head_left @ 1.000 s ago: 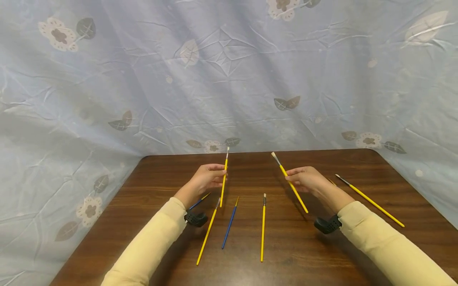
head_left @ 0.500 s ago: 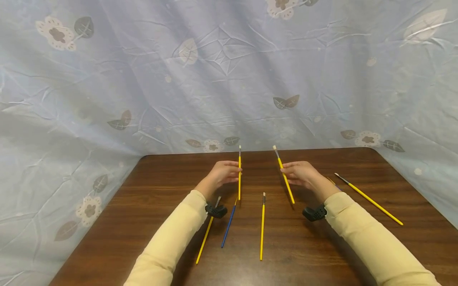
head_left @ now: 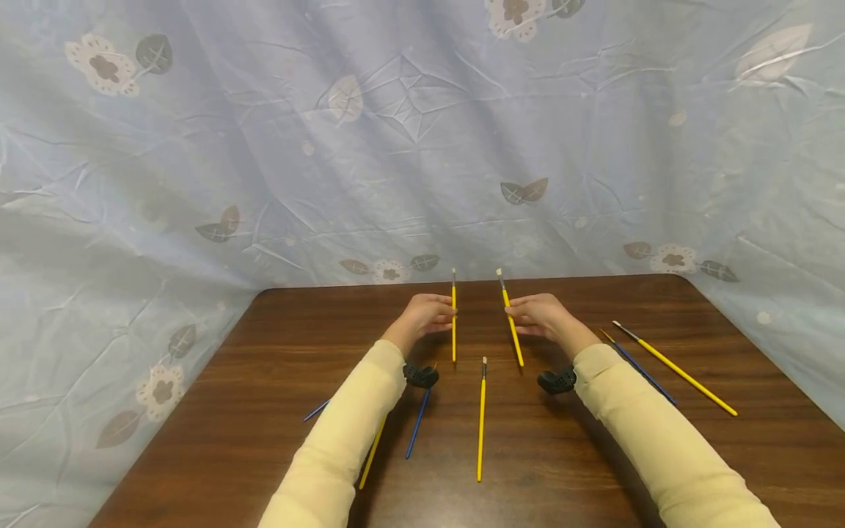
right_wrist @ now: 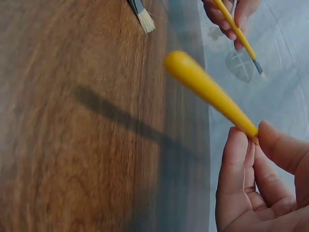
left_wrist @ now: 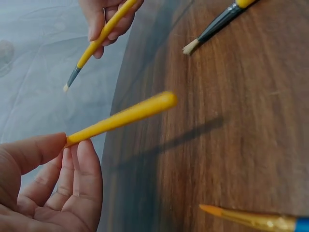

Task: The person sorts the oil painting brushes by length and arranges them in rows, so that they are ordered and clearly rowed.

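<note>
My left hand [head_left: 422, 315] pinches a yellow-handled paintbrush [head_left: 454, 334] between thumb and fingertips, its pale bristles pointing to the far edge. Opposite it, my right hand [head_left: 543, 315] pinches another yellow paintbrush [head_left: 513, 334], slightly slanted, bristles also away from me. In both wrist views the handle ends stick out from the fingertips above the table, casting shadows on it. A third yellow paintbrush [head_left: 482, 433] lies on the wood between and in front of the hands. Beneath my left wrist lies a blue paintbrush [head_left: 418, 425] with an orange tip [left_wrist: 211, 209].
The brown wooden table [head_left: 554, 455] meets a pale floral curtain [head_left: 370, 169] at its far edge. At right lie a blue brush [head_left: 640, 369] and a yellow brush [head_left: 686, 376]. My left sleeve partly covers a yellow brush [head_left: 372, 455] and a blue one [head_left: 316, 411].
Both hands have moved inward toward each other with their paintbrushes, the left one farther. The two held brushes now stand closer together and straighter. The brushes on the table lie as before.
</note>
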{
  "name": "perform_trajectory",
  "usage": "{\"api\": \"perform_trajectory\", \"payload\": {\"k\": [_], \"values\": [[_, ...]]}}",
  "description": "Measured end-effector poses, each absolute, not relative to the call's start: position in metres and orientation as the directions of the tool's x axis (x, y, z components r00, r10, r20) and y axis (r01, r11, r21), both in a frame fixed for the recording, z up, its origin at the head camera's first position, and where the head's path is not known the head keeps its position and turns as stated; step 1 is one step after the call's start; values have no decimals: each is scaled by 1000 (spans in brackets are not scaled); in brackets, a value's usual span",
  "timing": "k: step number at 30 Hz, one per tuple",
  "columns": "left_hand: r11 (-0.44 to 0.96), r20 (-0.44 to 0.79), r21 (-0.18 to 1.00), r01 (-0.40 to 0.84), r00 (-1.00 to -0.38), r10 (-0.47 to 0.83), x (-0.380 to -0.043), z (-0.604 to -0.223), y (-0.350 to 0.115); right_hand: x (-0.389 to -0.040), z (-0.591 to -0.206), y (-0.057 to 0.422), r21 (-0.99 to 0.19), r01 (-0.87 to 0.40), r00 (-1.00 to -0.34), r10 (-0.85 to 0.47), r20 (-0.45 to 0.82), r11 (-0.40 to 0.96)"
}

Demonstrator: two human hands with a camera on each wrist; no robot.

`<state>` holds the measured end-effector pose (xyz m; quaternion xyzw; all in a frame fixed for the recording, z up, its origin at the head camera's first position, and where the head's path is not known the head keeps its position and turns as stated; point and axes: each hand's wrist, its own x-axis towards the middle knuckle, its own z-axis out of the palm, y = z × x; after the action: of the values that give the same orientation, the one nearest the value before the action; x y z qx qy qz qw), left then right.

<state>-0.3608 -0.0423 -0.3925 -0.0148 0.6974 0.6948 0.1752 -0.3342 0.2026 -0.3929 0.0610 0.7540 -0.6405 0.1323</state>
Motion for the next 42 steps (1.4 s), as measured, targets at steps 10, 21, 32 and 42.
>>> {"api": "perform_trajectory", "payload": {"k": [10, 21, 32, 42], "values": [[53, -279, 960, -274, -947, 161, -373, -400, -32, -350, -398, 197, -929, 313, -945, -26, -325, 198], [98, -240, 968, -231, -966, 93, -376, -415, -20, -362, -410, 199, -930, 322, -946, 18, -324, 180], [223, -241, 945, -239, -970, -18, -384, -419, -10, -359, -416, 196, -928, 295, -955, 80, -284, 227], [348, -220, 909, -229, -973, -67, -388, -422, -5, -358, -417, 190, -925, 284, -956, 144, -254, 253]]}}
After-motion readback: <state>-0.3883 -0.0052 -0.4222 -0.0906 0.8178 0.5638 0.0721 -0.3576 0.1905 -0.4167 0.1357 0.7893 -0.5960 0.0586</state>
